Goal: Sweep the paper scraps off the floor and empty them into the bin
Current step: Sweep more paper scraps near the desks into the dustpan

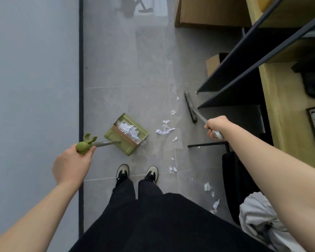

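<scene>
Grey tiled floor (127, 70): green dustpan (125, 135) mid-frame, paper scraps (165, 131) scattered to its right, cardboard box (207, 13) up top.

The floor (135, 70) is grey stone-look tile, smooth and glossy enough to mirror shapes at its far end. The dustpan (125, 135) looks like matt green plastic on a dull metal shaft, and crumpled white paper (129, 130) fills its tray. More torn paper scraps (165, 131) lie to its right. The broom (190, 106) has a dark matt head and a pale metal handle. The boxes (207, 11) at the far right are plain brown cardboard. The shelf rails (244, 57) look like dark matt metal. Near right lies creased grey cloth (258, 215).
</scene>
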Action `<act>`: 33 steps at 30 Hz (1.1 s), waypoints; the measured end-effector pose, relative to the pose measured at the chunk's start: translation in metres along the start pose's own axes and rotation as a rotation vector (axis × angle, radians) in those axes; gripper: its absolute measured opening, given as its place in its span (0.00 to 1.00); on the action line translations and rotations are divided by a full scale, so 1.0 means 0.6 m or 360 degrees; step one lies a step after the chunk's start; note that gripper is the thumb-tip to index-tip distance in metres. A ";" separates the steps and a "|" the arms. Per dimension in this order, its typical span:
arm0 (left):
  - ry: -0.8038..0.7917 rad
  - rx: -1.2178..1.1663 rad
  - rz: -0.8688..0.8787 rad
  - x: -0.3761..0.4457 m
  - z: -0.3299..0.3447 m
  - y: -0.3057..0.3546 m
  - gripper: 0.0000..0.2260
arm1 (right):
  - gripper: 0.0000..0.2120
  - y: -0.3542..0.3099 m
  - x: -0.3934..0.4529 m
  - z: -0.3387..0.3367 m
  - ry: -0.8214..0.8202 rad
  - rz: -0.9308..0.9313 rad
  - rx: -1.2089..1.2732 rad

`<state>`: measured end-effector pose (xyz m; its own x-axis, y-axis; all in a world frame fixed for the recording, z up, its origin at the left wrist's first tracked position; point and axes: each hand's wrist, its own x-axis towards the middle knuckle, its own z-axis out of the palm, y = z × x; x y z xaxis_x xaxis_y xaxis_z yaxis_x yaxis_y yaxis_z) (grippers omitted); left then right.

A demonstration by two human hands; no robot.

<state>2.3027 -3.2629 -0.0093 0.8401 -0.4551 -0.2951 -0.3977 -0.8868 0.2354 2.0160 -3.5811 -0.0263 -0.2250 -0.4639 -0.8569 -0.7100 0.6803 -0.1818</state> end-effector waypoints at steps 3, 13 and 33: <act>0.0016 0.0012 -0.0046 -0.024 0.001 -0.022 0.16 | 0.04 0.012 0.014 0.024 0.0041 -0.0092 -0.0252; -0.0030 0.0083 -0.0059 -0.076 0.000 -0.083 0.17 | 0.05 0.074 -0.040 0.089 -0.0074 -0.0133 -0.0490; -0.0099 0.0028 0.0165 -0.198 -0.033 -0.383 0.17 | 0.09 0.302 -0.277 0.268 -0.0107 -0.0216 -0.0447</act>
<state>2.3019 -3.0035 -0.0100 0.7700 -0.5478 -0.3272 -0.4879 -0.8359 0.2513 2.0318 -3.2896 0.0054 -0.0778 -0.4947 -0.8656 -0.8891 0.4273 -0.1642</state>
